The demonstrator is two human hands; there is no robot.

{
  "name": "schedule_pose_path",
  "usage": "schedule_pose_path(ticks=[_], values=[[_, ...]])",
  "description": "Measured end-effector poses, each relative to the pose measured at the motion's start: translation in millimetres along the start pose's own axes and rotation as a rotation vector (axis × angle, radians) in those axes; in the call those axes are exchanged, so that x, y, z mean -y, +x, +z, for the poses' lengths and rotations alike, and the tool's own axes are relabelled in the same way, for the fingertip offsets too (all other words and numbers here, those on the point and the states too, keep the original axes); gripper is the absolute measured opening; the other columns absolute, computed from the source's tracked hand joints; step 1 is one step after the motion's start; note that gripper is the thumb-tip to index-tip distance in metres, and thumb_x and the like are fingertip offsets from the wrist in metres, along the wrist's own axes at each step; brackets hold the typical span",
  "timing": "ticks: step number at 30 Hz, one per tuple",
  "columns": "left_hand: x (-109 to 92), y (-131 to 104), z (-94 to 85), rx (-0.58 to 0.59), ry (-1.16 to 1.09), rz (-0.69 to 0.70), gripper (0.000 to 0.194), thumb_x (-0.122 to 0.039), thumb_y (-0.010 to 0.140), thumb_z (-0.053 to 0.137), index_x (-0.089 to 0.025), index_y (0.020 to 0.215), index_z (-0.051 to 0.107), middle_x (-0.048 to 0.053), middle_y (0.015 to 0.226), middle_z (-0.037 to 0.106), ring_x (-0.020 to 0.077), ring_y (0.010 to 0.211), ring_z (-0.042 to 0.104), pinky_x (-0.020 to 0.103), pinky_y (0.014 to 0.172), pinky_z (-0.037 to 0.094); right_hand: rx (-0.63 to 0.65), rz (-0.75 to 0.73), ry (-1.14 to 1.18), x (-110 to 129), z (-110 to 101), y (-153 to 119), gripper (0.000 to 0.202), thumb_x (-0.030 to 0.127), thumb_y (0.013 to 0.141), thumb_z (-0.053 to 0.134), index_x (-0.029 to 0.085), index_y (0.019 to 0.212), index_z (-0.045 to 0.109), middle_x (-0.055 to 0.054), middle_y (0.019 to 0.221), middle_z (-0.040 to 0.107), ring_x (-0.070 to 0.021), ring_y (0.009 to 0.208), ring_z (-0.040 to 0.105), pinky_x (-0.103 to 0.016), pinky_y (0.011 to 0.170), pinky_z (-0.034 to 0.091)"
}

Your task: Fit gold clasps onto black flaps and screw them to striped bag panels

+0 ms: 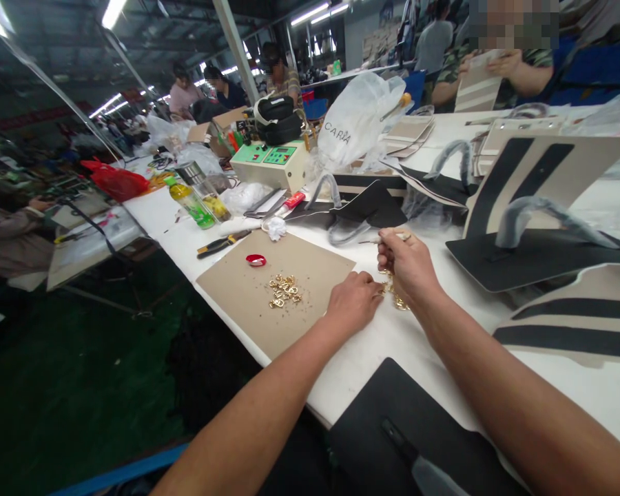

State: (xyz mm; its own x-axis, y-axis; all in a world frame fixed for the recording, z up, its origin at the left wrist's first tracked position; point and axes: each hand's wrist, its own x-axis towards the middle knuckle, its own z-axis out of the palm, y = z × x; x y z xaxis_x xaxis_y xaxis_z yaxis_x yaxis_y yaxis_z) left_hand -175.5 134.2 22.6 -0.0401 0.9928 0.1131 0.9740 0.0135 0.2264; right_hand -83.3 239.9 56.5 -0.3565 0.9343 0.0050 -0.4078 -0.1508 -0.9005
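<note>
My right hand (pixel 406 260) is closed around a thin, pale stick-like tool (pixel 372 241) whose narrow tip points left; its exact kind is unclear. Just below and left, my left hand (pixel 354 302) has its fingers pinched on a small gold metal ring (pixel 381 289), partly hidden by the fingertips. Loose gold hardware (pixel 400 302) lies on the white table beneath my right hand. A second heap of gold rings (pixel 284 289) sits with dark crumbs on a brown cardboard sheet (pixel 248 293), left of my left hand. Near that heap rests a red tape roll (pixel 256 260).
Yellow-handled pliers (pixel 222 244), a green-labelled bottle (pixel 191 203) and a machine with green panel (pixel 271 162) stand beyond the cardboard. Black-and-beige bag panels (pixel 542 255) with wrapped handles crowd the right. A black panel (pixel 408 434) overhangs the near edge. Other people work across the table.
</note>
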Motion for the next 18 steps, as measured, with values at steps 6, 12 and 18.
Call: schedule_pose_path(ticks=[6,12,18], values=[[7,16,6.3,0.016,0.002,0.033,0.028,-0.041,0.105,0.053,-0.029,0.113,0.077,0.005,0.113,0.068,0.0246,0.108,0.064,0.033,0.077,0.055,0.001,0.048,-0.058,-5,0,-3,0.033,0.044,0.078,0.085,0.019,0.085,0.064,0.004,0.067,0.059,-0.0075,0.049,0.051,-0.017,0.043,0.041],[1,4,1.8,-0.018,-0.155,-0.032,0.032,-0.041,0.106,0.047,-0.021,0.106,0.072,0.009,0.113,0.07,0.0263,0.105,0.066,0.037,0.081,0.056,0.006,0.094,-0.096,-16,-5,-6,0.04,0.047,0.073,0.091,0.019,0.091,0.069,0.002,0.07,0.061,-0.0081,0.051,0.053,-0.016,0.043,0.043],[19,-80,-23.7,-0.189,-0.67,-0.284,0.016,-0.031,0.095,0.061,-0.02,0.097,0.072,0.003,0.095,0.074,0.0167,0.079,0.065,0.03,0.077,0.052,0.088,0.083,-0.127,-26,1,-14,0.041,0.047,0.073,0.093,0.02,0.096,0.072,0.002,0.073,0.062,-0.0093,0.055,0.054,-0.018,0.047,0.048]])
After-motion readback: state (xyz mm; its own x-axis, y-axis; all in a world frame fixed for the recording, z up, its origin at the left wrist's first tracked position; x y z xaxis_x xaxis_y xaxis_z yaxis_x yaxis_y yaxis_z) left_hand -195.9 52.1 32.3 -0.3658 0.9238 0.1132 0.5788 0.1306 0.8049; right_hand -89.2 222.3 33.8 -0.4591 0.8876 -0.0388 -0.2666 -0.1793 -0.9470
